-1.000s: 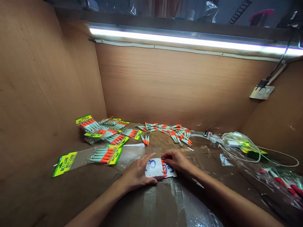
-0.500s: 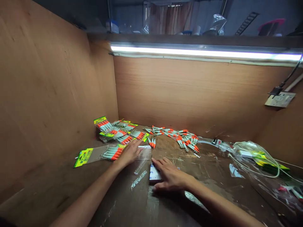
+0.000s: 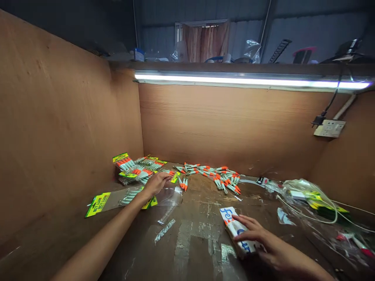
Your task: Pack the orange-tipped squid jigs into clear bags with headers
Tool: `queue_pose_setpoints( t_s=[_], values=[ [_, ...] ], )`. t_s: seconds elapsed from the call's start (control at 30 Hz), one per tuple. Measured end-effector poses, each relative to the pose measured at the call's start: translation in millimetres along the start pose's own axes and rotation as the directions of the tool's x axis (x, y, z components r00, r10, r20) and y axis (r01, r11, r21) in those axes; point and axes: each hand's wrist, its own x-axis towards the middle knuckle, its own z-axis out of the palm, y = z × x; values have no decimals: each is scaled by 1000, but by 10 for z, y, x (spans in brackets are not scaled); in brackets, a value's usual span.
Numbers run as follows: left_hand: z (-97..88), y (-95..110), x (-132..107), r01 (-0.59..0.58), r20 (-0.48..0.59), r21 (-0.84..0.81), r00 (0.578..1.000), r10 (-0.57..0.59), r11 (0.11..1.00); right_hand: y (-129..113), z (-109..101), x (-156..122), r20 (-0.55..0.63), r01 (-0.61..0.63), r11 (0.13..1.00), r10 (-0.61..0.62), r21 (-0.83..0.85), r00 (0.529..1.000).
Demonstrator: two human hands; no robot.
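My left hand (image 3: 156, 184) is closed, fingertips pinched together beside a pack of orange-and-white fishing lures (image 3: 168, 172) with a yellow-green tag. What the fingertips hold, if anything, I cannot make out. Clear plastic bags (image 3: 172, 196) lie just right of that hand. Under its wrist is another lure pack (image 3: 129, 196), partly covered, with a BCT LURE header card (image 3: 99, 203). My right hand (image 3: 258, 236) grips a white block with blue lettering (image 3: 228, 214) at the front right; its thumb is hidden. Two loose lures (image 3: 183, 183) lie beyond the bags.
Several packed lures (image 3: 126, 163) are piled at the back left. A heap of loose lures (image 3: 225, 177) lies along the back wall. To the right are clear plastic wrapping with a white cord (image 3: 310, 191) and green-yellow cards (image 3: 325, 205). A crumpled strip (image 3: 164, 231) lies in front.
My right hand has moved right and nearer with the white block, which has turned. My left hand's fingers have closed near the lure pack's tag. The camera view has tilted up slightly.
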Motion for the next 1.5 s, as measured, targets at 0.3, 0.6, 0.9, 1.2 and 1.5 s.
queue_pose_setpoints(
  t_s=[0.3,0.6,0.9,1.2,1.5],
  values=[
    [504,1389,-212,-320,194,-50,926,323,946,-402,16,595,-497,116,971,3,208,868],
    [932,1369,-383,88,483,-359,870,104,929,-141,31,660,-525,40,900,217,434,823],
    [863,803,-289,34,692,-171,716,95,985,142,266,25,-241,-371,912,327,-172,914],
    [1020,709,-79,-143,739,-49,660,132,989,192,47,-85,-224,-77,997,74,-3,972],
    [1076,972,-431,-304,459,24,849,260,952,120,222,-8,-219,-1,1000,8,30,976]
  ],
)
